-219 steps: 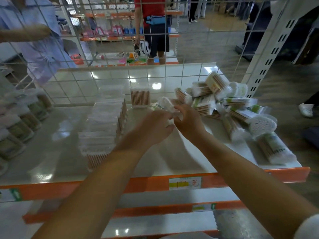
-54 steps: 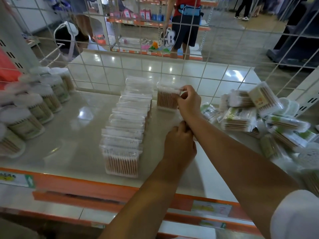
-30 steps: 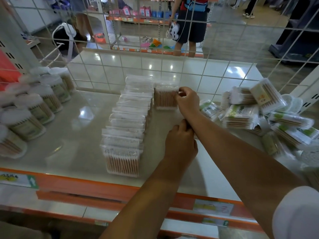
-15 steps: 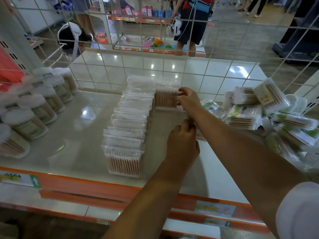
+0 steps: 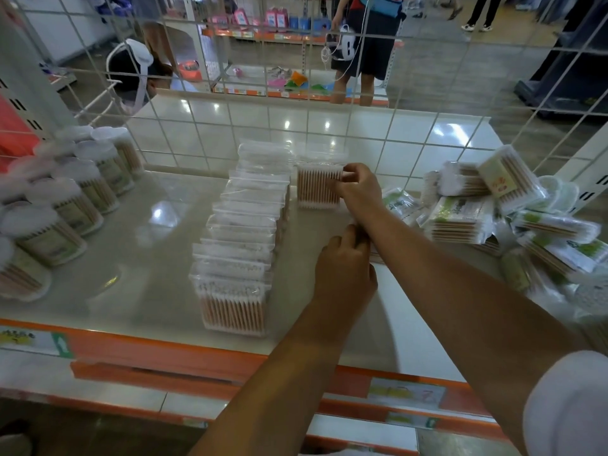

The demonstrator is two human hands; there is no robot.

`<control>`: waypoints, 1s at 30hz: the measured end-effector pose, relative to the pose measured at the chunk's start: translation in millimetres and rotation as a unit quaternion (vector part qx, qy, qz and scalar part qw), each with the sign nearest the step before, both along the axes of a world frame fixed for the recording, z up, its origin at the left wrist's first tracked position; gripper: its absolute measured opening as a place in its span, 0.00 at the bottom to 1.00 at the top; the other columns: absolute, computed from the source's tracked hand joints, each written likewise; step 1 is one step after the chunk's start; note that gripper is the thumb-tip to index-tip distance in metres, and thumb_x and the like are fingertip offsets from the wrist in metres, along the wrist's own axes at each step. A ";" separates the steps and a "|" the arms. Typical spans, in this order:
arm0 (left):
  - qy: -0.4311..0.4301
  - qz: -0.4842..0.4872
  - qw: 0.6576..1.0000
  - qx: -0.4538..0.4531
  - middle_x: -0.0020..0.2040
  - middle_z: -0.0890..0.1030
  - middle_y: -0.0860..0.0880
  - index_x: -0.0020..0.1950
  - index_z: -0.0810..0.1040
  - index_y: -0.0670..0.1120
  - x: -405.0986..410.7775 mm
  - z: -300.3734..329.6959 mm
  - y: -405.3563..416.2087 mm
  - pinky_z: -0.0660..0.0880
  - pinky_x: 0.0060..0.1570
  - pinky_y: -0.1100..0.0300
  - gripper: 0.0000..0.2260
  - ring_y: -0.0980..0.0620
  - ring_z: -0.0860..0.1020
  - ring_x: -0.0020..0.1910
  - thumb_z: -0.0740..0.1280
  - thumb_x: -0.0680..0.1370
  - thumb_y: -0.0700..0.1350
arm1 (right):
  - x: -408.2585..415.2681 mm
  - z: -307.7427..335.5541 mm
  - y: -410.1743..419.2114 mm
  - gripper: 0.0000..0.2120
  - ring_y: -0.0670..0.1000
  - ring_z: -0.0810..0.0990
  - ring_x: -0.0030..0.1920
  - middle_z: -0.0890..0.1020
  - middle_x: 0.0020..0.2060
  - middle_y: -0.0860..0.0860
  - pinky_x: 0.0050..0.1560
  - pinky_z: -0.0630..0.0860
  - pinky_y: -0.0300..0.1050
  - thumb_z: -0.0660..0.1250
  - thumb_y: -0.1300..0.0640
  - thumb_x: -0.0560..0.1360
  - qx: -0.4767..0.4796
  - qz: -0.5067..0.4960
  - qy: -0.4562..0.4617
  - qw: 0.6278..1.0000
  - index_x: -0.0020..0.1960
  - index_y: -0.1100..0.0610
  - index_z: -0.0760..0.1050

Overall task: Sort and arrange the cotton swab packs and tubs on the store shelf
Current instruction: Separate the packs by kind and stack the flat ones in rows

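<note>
Near the front edge of the glossy white shelf [image 5: 131, 284], a row of clear rectangular swab packs [image 5: 241, 238] runs back. Mid-shelf, the left hand [image 5: 343, 268] curls against the right forearm, its grip hidden. Farther back, the right hand [image 5: 357, 189] pinches a clear pack of wooden-stemmed cotton swabs [image 5: 317, 187] standing beside the row's far end.

Labels on the shelf edge [image 5: 197, 357] and packs are too blurred to read.

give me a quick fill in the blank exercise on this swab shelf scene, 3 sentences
1. The right hand pinches a clear swab pack standing at the ____ of the shelf, against the wire grid.
2. The round tubs stand along the ____ side of the shelf.
3. The loose pile of packs lies to the ____ of both hands.

Missing words: back; left; right
</note>
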State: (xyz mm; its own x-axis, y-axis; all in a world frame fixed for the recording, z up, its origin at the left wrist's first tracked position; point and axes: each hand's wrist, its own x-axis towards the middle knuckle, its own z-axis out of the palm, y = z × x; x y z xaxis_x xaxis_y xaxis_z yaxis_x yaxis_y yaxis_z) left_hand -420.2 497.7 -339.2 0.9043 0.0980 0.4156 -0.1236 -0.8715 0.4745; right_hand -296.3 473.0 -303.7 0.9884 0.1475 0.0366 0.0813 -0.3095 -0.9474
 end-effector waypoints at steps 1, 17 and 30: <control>0.001 -0.001 1.000 0.002 0.47 0.80 0.42 0.51 0.80 0.38 -0.3 0.4 -0.1 0.71 0.30 0.61 0.20 0.44 0.75 0.32 0.61 0.61 0.35 | -0.3 0.3 -0.3 0.23 0.49 0.76 0.50 0.77 0.52 0.53 0.48 0.72 0.40 0.69 0.57 0.73 -0.015 -0.005 -0.007 1.000 0.65 0.59 0.68; -0.015 0.048 0.992 -0.114 0.51 0.79 0.40 0.55 0.79 0.37 -3.0 8.9 15.7 0.73 0.48 0.55 0.16 0.41 0.77 0.49 0.60 0.71 0.40 | -31.8 4.1 -71.9 0.10 0.48 0.78 0.46 0.82 0.46 0.53 0.50 0.74 0.40 0.65 0.63 0.74 -0.167 0.005 -0.099 0.981 0.55 0.59 0.79; 0.002 0.067 0.984 -0.164 0.54 0.80 0.42 0.58 0.79 0.39 -2.3 7.0 24.8 0.71 0.54 0.57 0.12 0.45 0.77 0.54 0.65 0.75 0.36 | -49.7 2.8 -84.6 0.17 0.58 0.76 0.56 0.79 0.55 0.60 0.55 0.72 0.48 0.64 0.60 0.74 -0.345 0.143 -0.134 0.918 0.62 0.62 0.74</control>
